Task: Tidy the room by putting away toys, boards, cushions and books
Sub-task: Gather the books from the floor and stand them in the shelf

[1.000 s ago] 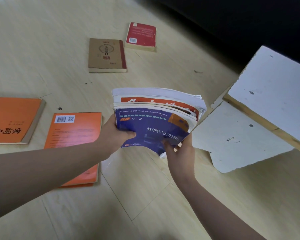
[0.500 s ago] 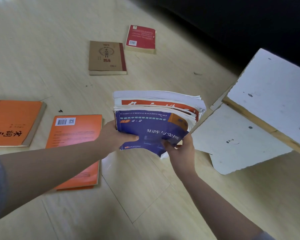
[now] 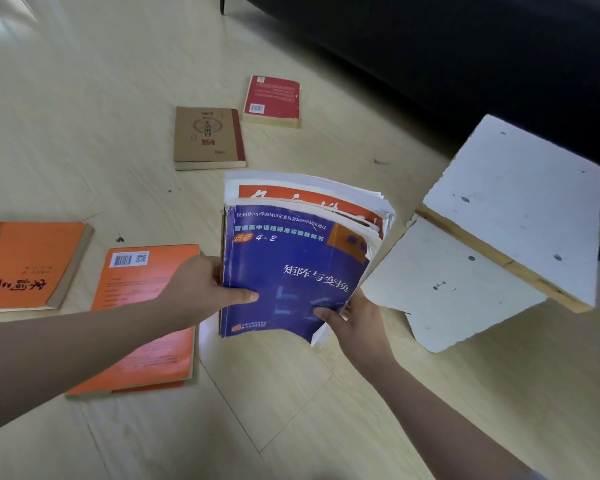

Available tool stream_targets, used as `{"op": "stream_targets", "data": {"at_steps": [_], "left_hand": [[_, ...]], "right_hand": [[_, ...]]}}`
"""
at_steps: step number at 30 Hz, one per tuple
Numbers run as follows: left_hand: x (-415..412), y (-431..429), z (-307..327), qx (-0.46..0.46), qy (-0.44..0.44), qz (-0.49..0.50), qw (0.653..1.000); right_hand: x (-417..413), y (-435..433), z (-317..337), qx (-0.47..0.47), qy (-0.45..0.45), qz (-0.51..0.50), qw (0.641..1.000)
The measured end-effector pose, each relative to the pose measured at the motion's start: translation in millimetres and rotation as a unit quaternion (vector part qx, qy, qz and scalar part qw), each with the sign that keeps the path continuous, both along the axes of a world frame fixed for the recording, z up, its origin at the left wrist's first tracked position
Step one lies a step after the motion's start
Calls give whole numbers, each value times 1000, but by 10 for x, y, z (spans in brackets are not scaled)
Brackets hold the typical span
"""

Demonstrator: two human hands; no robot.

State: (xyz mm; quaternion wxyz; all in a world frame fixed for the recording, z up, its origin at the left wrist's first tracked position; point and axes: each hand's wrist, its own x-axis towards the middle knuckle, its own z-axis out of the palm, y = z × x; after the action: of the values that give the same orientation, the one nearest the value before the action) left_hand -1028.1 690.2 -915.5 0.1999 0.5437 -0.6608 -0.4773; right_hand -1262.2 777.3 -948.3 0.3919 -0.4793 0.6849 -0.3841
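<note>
I hold a stack of books [image 3: 291, 258] above the wooden floor, a blue-covered one on top and a white and red one under it. My left hand [image 3: 201, 289] grips the stack's left edge with the thumb lying on the blue cover. My right hand [image 3: 354, 323] holds the lower right corner, fingers curled under it. On the floor lie two orange books [image 3: 146, 317] [image 3: 25, 265] at the left, a brown book [image 3: 207, 136] and a red book [image 3: 272, 100] farther back.
Two white boards lie at the right, a thick one [image 3: 520, 206] with a wooden edge propped over a thin flat one [image 3: 444, 285]. A dark sofa [image 3: 465, 46] runs along the back right. Bare floor [image 3: 291, 410] stretches in front of me.
The stack has tilted up toward me, so the blue cover shows more fully. Both hands keep their hold. The view has shifted slightly.
</note>
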Motion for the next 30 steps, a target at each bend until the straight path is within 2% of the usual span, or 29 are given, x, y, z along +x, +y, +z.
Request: {"op": "stream_targets", "data": {"at_steps": [5, 11, 15, 19, 24, 30], "left_hand": [[136, -16, 547, -41, 4, -20, 999], [68, -136, 1502, -139, 55, -9, 989], [-173, -164, 2026, -186, 104, -12, 977], [-630, -170, 2350, -184, 144, -28, 972], [-1340, -151, 2513, -156, 141, -79, 974], [-2395, -73, 2611, -162, 129, -139, 968]], "right_hand": [[118, 38, 484, -32, -16, 9, 999], [82, -70, 1481, -147, -24, -2, 989], [-122, -101, 2032, -187, -1, -20, 982], [-533, -59, 2445, -201, -7, -33, 979], [-1103, 139, 2582, -209, -39, -99, 972], [-1872, 414, 2574, -229, -32, -220, 948]]}}
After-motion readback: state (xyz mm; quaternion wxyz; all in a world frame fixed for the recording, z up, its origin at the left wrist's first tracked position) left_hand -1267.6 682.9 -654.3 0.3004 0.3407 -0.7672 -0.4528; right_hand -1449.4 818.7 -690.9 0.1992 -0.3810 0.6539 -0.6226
